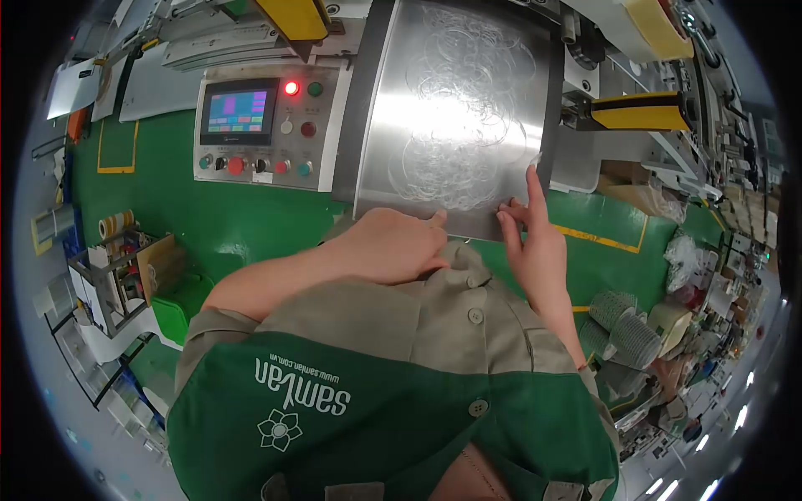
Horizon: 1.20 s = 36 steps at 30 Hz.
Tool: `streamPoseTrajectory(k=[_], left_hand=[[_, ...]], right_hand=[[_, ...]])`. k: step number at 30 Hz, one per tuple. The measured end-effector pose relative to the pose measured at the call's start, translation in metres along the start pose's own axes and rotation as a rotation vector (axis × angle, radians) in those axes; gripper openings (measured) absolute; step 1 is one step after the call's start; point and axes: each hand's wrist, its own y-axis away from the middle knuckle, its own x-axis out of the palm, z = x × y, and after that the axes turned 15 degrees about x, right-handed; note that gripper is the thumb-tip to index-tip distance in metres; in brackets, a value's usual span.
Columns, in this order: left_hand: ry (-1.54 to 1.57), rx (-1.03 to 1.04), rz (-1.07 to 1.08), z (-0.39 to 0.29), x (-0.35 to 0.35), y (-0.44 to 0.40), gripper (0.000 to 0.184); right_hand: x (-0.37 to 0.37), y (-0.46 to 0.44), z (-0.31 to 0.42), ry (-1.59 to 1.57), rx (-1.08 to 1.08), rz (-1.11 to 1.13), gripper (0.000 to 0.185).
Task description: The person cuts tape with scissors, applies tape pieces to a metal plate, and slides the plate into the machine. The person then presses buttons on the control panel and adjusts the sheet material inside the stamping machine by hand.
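A shiny metal plate [380,167] with swirling scratch-like marks lies in front of me within a dark border. At its near edge is my left hand [397,242], its fingers curled and one fingertip at the rim. What those fingers hold, if anything, is hidden. By the plate's near right corner, my right hand [539,242] has its index finger stretched out along the right edge. Its thumb stands apart and another finger is bent toward the plate. A small pale bit shows at the index fingertip; I cannot tell what it is.
Left of the plate stands a control panel [330,108] with a lit screen [238,113], a glowing red light [291,88] and several buttons. Yellow-and-black machine parts [639,114] jut in at right and top. A green bin [184,305] and a wire coil [635,341] stand lower down.
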Motion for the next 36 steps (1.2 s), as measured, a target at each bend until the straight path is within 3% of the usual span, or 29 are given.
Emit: streamPoseTrajectory(k=[11,13,17,24,36], left_hand=[[-0.03,0.009,-0.043,0.002,0.005,0.006,0.035],[0.028,-0.01,-0.027,-0.001,-0.002,0.007,0.04],[-0.016,0.025,-0.155,-0.001,0.003,0.01,0.035],[0.004,-0.032,-0.039,-0.008,-0.003,0.008,0.035],[0.007,0.006,-0.164,-0.01,0.002,0.009,0.028]], right_hand=[[0.0,0.001,0.006,-0.007,0.064,0.027,0.069],[0.001,0.001,0.003,0.004,0.054,0.017,0.07],[0.003,0.001,0.0,0.01,0.062,0.002,0.07],[0.004,0.001,-0.005,-0.019,0.041,-0.023,0.068],[0.001,0.0,-0.002,0.013,0.075,0.003,0.068]])
